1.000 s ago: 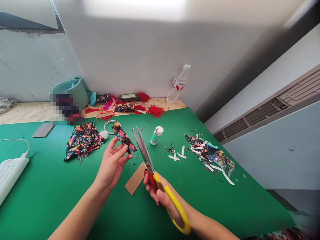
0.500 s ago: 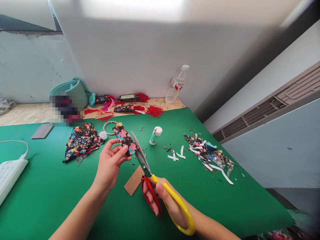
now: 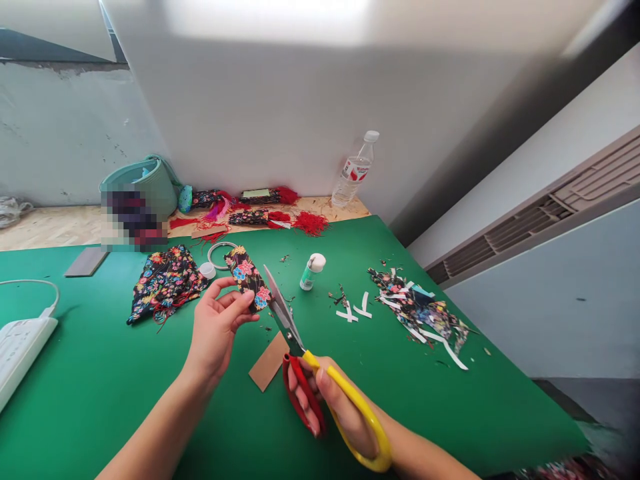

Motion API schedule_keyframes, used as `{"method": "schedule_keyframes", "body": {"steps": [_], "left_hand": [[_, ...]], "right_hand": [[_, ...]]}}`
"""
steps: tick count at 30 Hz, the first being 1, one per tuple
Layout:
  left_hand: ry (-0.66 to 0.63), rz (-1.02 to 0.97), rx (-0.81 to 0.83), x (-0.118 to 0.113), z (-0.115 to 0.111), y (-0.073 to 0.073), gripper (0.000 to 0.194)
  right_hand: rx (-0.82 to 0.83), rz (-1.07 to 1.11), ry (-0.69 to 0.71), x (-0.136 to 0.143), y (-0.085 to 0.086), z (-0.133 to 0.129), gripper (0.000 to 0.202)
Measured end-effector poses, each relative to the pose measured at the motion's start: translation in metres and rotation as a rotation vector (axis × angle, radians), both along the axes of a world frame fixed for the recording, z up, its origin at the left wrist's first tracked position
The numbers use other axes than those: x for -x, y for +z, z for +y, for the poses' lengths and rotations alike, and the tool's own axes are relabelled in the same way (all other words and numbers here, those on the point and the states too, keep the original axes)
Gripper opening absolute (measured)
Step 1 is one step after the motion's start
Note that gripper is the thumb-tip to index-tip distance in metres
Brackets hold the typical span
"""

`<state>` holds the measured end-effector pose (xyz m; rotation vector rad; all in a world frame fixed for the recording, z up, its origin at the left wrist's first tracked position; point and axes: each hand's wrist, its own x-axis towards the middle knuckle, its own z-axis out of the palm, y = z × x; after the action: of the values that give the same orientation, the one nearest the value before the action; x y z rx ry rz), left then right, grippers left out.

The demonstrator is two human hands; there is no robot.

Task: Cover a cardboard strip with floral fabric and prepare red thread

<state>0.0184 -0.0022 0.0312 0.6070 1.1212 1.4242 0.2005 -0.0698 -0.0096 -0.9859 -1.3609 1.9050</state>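
Between the thumb and fingers of my left hand [image 3: 217, 320] is a narrow black floral fabric piece [image 3: 249, 277], held tilted above the table. My right hand [image 3: 333, 397] grips scissors [image 3: 287, 327] with one red and one yellow handle. Their blades are parted and point up and left, close by the fabric's right edge; I cannot tell if they touch it. Below the blades a brown rectangular card [image 3: 269, 363] lies on the green table surface [image 3: 210, 440]. A larger black floral cloth [image 3: 167, 283] lies to the left of the held piece.
Past the hands stand a small white-capped bottle [image 3: 313, 272] and a water bottle [image 3: 354, 170]. Fabric and white strip scraps [image 3: 420, 310] lie at right. Red-tasselled floral pieces [image 3: 250, 217] and a teal basket [image 3: 160, 193] line the wall. A power strip [image 3: 23, 353] is at left.
My left hand and the fabric piece have shifted very slightly left. The scissors stay almost in place with their blades parted.
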Motion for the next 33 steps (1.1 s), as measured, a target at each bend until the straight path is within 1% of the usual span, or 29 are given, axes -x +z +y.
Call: {"method": "schedule_keyframes", "body": {"steps": [4, 7, 10, 13, 15, 16, 18, 20, 21, 24, 28, 33], "left_hand": [[0.003, 0.026, -0.006, -0.001, 0.0, -0.001, 0.048], [-0.004, 0.034, -0.009, -0.003, -0.001, -0.001, 0.048], [-0.017, 0.032, -0.011, -0.003, -0.002, -0.001, 0.047], [-0.018, 0.033, -0.008, -0.003, -0.003, 0.0, 0.047], [-0.014, 0.035, -0.009, -0.002, -0.003, 0.0, 0.048], [-0.014, 0.04, -0.012, -0.002, -0.003, 0.0, 0.051], [-0.024, 0.055, -0.025, -0.003, -0.003, 0.0, 0.065], [-0.047, 0.075, -0.034, -0.004, -0.005, 0.0, 0.081], [-0.064, 0.081, -0.035, -0.005, -0.005, 0.0, 0.086], [-0.114, 0.08, -0.022, -0.01, -0.009, 0.001, 0.092], [-0.135, 0.06, 0.016, -0.016, -0.013, 0.002, 0.095], [-0.135, 0.044, 0.047, -0.018, -0.015, 0.002, 0.096]], "right_hand": [[-0.004, -0.078, -0.021, 0.001, -0.001, -0.002, 0.064], [-0.031, -0.121, 0.012, 0.001, 0.001, -0.003, 0.065], [-0.113, -0.178, 0.043, 0.001, 0.008, 0.0, 0.062], [-0.214, -0.247, 0.03, 0.002, 0.016, 0.003, 0.059], [-0.25, -0.256, 0.024, 0.003, 0.017, 0.005, 0.058], [-0.242, -0.239, 0.027, 0.003, 0.015, 0.005, 0.057], [-0.179, -0.157, 0.048, 0.003, 0.01, 0.003, 0.058], [-0.109, -0.054, 0.053, 0.002, 0.003, 0.0, 0.063], [-0.087, -0.019, 0.049, 0.002, 0.0, -0.001, 0.066], [-0.091, 0.024, 0.047, 0.001, -0.008, -0.003, 0.069], [-0.138, -0.023, 0.02, 0.001, -0.007, 0.0, 0.068], [-0.211, -0.21, -0.001, 0.003, 0.004, 0.006, 0.067]]}}
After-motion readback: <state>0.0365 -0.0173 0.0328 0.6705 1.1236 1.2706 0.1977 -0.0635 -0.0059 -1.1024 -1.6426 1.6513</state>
